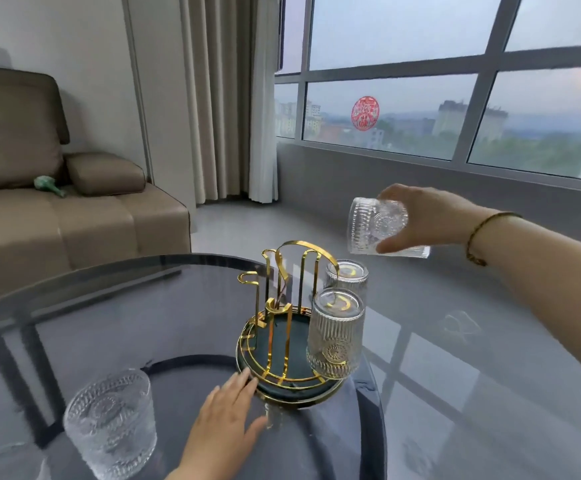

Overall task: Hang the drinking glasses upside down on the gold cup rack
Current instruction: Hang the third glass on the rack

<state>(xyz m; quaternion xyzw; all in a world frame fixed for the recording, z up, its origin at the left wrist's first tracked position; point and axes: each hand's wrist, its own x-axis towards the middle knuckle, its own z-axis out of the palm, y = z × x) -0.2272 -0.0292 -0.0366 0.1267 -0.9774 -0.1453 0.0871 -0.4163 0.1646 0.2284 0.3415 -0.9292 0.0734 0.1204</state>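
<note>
The gold cup rack (284,306) stands on a round dark green base near the right edge of the glass table. Two ribbed glasses hang upside down on its right side, one in front (336,336) and one behind (348,277). My right hand (431,216) holds a third ribbed glass (375,225) in the air, tilted, above and to the right of the rack. My left hand (228,414) lies flat on the table, fingertips touching the rack's base. Another glass (112,422) stands upright at the lower left of the table.
The round dark glass table (109,306) ends just right of the rack. A further glass (2,462) shows partly at the bottom left corner. A brown sofa (57,216) stands behind the table, with curtains and a large window beyond.
</note>
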